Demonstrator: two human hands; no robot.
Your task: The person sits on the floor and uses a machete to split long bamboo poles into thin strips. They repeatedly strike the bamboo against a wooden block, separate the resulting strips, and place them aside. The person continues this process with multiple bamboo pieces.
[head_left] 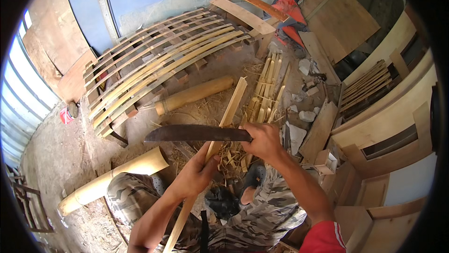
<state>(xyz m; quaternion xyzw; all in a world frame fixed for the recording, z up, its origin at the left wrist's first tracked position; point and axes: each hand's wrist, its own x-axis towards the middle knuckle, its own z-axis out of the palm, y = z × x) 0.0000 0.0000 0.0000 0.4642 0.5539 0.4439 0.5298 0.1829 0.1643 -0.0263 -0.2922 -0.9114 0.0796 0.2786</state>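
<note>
My left hand (196, 172) is closed round a long, pale bamboo strip (233, 103), which slants from my lap up and away to the right. In my right hand (263, 141) is the handle of a machete (191, 133). Its dark, broad blade points left and lies across the strip, just beyond my left hand. From this view I cannot tell how deep the edge sits in the strip, if at all. Shavings (230, 155) are scattered on the ground below the blade, between my feet.
A slatted bamboo rack (163, 61) stands ahead to the left. Thick bamboo poles lie before it (195, 95) and by my left knee (114, 178). A bundle of split strips (265, 89) lies ahead right, near rubble (306, 116). Wooden panels (379, 112) line the right side.
</note>
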